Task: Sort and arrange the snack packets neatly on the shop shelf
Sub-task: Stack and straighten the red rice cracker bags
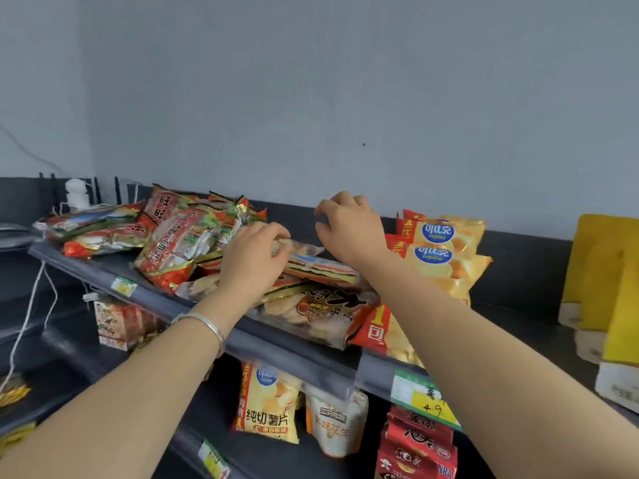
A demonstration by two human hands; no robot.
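Note:
A loose heap of red and green snack packets lies on the left half of the dark top shelf. My left hand pinches the end of a striped packet that lies across larger clear rice-cracker packets. My right hand hovers just above the far end of that packet with fingers curled and nothing in them. Yellow chip packets stand in a row to the right of my right hand.
Below the shelf hang a yellow chip packet, a white packet and red packets. Yellow cardboard boxes stand at the far right. A white cable dangles at the left. Price tags line the shelf edge.

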